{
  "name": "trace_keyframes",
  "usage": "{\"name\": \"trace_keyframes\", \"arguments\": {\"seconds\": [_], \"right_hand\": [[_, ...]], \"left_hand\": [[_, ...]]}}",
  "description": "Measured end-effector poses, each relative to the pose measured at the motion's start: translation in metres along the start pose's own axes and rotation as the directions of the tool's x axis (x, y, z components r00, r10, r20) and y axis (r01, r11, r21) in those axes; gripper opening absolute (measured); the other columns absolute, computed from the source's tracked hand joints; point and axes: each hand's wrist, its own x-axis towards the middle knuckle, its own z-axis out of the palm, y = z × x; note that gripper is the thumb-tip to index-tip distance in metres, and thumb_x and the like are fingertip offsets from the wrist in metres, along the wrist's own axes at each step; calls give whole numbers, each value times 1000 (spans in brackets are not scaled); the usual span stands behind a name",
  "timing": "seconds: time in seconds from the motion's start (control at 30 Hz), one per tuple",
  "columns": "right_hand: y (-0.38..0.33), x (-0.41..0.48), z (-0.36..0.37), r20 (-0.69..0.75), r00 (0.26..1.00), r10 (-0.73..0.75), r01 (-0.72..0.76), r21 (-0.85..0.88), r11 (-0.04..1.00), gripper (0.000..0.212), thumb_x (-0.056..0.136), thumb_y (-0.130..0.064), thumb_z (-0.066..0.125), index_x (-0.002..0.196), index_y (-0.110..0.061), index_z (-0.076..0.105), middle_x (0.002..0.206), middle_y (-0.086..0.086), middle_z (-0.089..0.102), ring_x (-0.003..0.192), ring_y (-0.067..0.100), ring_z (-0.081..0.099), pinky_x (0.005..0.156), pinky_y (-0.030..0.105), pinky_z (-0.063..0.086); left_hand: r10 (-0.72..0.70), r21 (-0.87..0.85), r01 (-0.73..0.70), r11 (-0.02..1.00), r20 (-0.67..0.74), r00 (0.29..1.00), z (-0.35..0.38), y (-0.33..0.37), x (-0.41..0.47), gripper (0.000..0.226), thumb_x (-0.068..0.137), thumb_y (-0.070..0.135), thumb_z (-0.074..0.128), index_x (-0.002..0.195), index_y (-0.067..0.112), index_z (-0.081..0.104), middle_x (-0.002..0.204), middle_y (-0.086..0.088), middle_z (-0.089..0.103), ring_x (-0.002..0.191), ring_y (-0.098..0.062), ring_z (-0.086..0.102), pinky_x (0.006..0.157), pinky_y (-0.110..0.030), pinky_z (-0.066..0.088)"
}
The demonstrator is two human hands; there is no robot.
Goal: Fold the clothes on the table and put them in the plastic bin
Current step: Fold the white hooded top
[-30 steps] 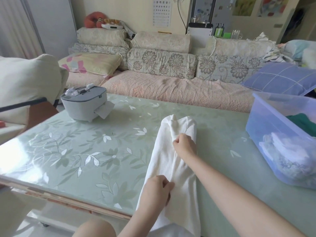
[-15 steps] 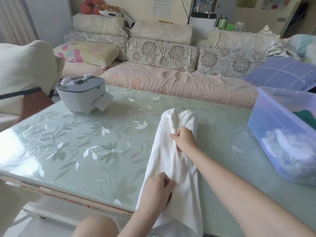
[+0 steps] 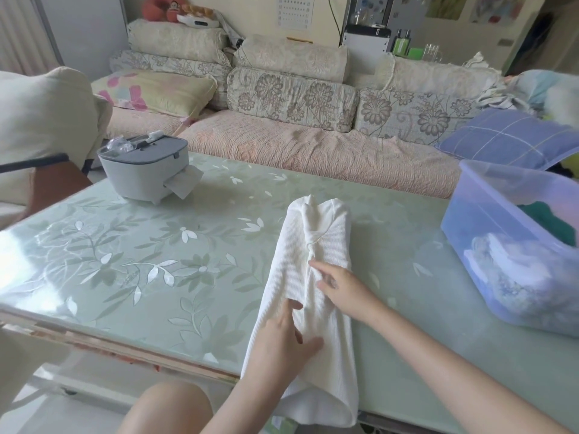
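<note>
Glass surface (image 3: 125, 261) carries the white garment (image 3: 282, 277) lengthwise, near edge to far; left grip (image 3: 282, 343) and right grip (image 3: 341, 289) rest open-fingered on it, with the bin (image 3: 476, 214) on the right grip's side.

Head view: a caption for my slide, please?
Left hand and right hand rest on a white ribbed garment on the table, plastic bin alongside.

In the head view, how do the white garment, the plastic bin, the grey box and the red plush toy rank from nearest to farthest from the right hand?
1. white garment, touched by the right hand.
2. plastic bin, right side of the table.
3. grey box, far left of the table.
4. red plush toy, atop the sofa back.
</note>
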Motion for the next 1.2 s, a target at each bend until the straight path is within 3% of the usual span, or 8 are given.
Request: {"name": "trace_keyframes", "arguments": {"seconds": [0.27, 0.4, 0.53, 0.7, 0.83, 0.97, 1.07, 1.2], "right_hand": [[9, 4, 11, 157, 988, 3, 28, -197, 980, 57, 101, -39, 38, 151, -26, 15, 158, -9, 9, 146, 9, 3, 119, 30, 10], [6, -4, 16, 177, 984, 6, 50, -315, 948, 63, 100, -45, 32, 150, -32, -5, 158, -12, -7, 146, 9, -8, 118, 29, -3], [-8, -38, 3, 103, 987, -126, 141, -154, 978, 57, 101, -35, 39, 150, -34, 11, 152, -27, -4, 143, -1, -8, 118, 23, 8], [-9, -129, 5, 322, 915, -243, 340, -288, 895, 45, 98, -51, 24, 142, -49, 20, 151, -32, 2, 140, -12, -5, 117, 17, 4], [-13, -154, 3, 417, 882, -218, 371, -331, 867, 71, 92, -61, 42, 146, -44, 0, 153, -29, -7, 139, -11, -14, 116, 18, -7], [-4, -151, 10, 442, 863, -246, 447, -436, 781, 87, 89, -38, 59, 146, -42, -7, 154, -24, -14, 139, -6, -21, 114, 18, -14], [7, -145, 19, 343, 877, -336, 464, -421, 779, 95, 81, -7, 60, 147, -44, 4, 156, -21, 4, 143, -3, -6, 119, 25, -1], [9, -143, 21, 193, 878, -439, 479, -396, 784, 74, 83, -17, 54, 146, -43, 24, 150, -17, 32, 141, 0, 22, 117, 28, 20]], "left_hand": [[105, 63, -108, 992, 45, 993, -2, -5, -15, 31, 84, 20, 62, 104, 20, 38, 56, 5, 39, 49, -9, 37, 51, -23, 30], [203, 322, -204, 925, 35, 978, -3, -2, -19, 28, 88, 24, 58, 113, 18, 46, 94, 6, 47, 84, -14, 49, 64, -20, 26], [411, 405, -390, 827, 36, 911, -15, -23, -20, 41, 73, 31, 75, 110, 34, 59, 122, 6, 52, 110, -14, 50, 88, -22, 38], [607, 366, -656, 660, 255, 752, -33, -44, -27, 28, 90, 31, 46, 108, 37, 66, 117, 23, 63, 115, 1, 53, 96, -19, 33], [548, 342, -657, 671, 368, 751, -41, -56, -31, 74, 82, -8, 36, 140, 38, 41, 147, 24, 31, 141, 2, 17, 116, -24, 11], [514, 389, -709, 588, 497, 699, -56, -60, -36, 80, 80, 0, 37, 149, 37, 17, 155, 21, 6, 142, 3, -10, 115, -25, -12], [476, 403, -764, 504, 609, 635, -65, -66, -35, 87, 86, 25, 56, 150, 35, -2, 155, 20, -9, 141, 2, -17, 112, -25, -20], [471, 444, -790, 422, 637, 610, -71, -72, -26, 102, 82, 12, 65, 149, 37, -8, 155, 22, -11, 142, 1, -13, 115, -27, -12]]}}
